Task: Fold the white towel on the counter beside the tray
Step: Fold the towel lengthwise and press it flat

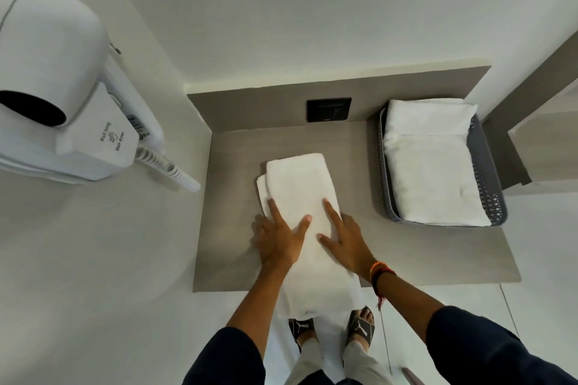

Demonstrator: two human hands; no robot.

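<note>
The white towel point(300, 184) lies as a long folded strip on the grey counter point(422, 250), its near end hanging over the front edge. A lower layer sticks out at its far left corner. My left hand point(278, 236) rests flat on the towel's left side, fingers spread. My right hand point(345, 236) presses flat on its right side, fingers spread, with orange and black bands on the wrist. Neither hand grips the cloth. The grey tray point(488, 184) stands to the right.
Inside the tray lies another folded white towel point(431, 166). A black wall socket point(328, 109) sits on the backsplash behind. A white wall-hung hair dryer point(59, 78) with a coiled cord juts out at the left. My sandalled feet point(359, 327) show below the counter edge.
</note>
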